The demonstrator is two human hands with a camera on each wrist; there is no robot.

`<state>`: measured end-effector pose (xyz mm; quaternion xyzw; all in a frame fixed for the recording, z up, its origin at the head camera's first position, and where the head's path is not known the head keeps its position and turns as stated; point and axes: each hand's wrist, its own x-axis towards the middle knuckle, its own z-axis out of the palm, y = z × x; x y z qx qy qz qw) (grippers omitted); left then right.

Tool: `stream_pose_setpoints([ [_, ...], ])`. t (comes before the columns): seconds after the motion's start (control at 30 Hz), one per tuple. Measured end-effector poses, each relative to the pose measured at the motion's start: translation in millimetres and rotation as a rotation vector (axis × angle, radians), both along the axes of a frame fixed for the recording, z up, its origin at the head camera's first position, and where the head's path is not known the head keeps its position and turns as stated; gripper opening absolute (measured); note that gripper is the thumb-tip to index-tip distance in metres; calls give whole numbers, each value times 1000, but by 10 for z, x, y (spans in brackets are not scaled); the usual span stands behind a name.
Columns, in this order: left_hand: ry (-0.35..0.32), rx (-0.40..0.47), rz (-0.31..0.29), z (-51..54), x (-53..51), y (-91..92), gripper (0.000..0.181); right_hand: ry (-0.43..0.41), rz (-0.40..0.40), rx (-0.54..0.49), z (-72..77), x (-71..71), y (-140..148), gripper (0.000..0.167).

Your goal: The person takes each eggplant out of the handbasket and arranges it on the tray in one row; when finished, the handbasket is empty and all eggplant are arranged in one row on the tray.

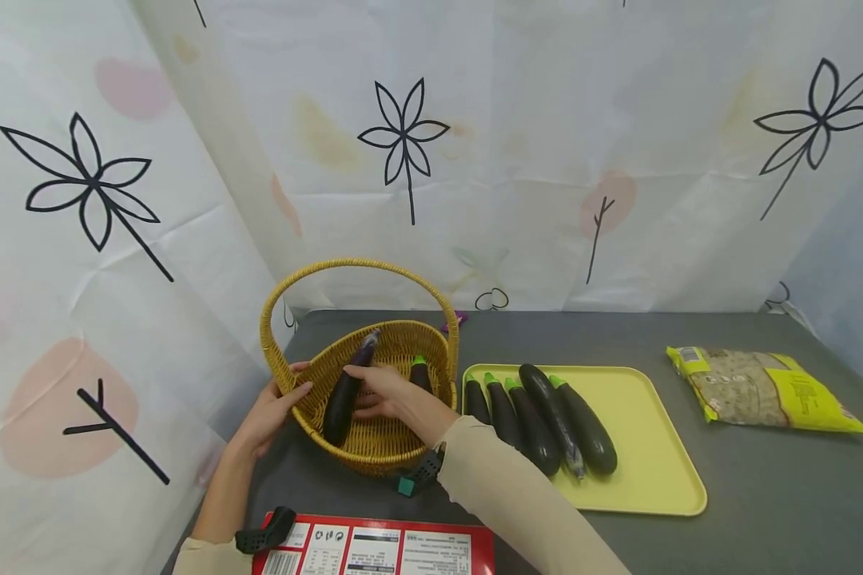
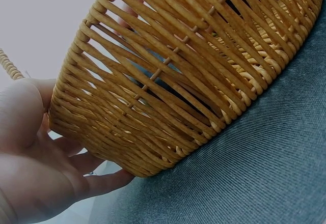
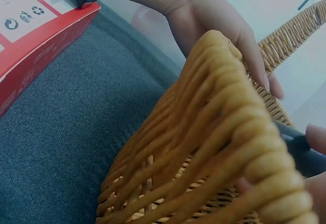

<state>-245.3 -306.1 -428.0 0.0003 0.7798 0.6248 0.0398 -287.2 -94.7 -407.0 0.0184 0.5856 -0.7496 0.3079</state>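
Observation:
A yellow wicker basket point(image 1: 381, 447) with a tall hoop handle stands at the left of the table. My left hand point(image 1: 269, 411) grips its left rim, thumb over the edge; the left wrist view shows fingers against the outer weave point(image 2: 168, 91). Inside the basket my right hand point(image 1: 391, 393) holds a dark eggplant point(image 1: 341, 406), its shiny wrapped-looking end pointing up and away. A second eggplant point(image 1: 420, 374) with a green cap lies at the basket's right side, partly behind my right wrist. In the right wrist view the rim hides most of the held eggplant point(image 3: 301, 155).
Right of the basket, a pale yellow tray point(image 1: 654, 455) bears several eggplants point(image 1: 590, 427) on its left half. A yellow bag point(image 1: 755, 389) with a see-through middle lies farther right. A red box point(image 1: 403, 525) with white labels sits at the front edge. A patterned cloth backs the table.

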Motion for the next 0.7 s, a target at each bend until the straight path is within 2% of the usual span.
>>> stream_pose_setpoints([
  [0.1,-2,-3,-2,-6,-3,2,59,22,-18,-25,-2,1,4,64],
  [0.33,7,5,-2,-19,-3,5,59,124,-99,-69,28,10,58,56],
  [0.5,8,9,-6,-26,2,4,59,161,-130,-114,54,16,128,51],
  [0.7,12,12,-7,-17,3,3,59,242,-173,-125,85,10,239,57],
])
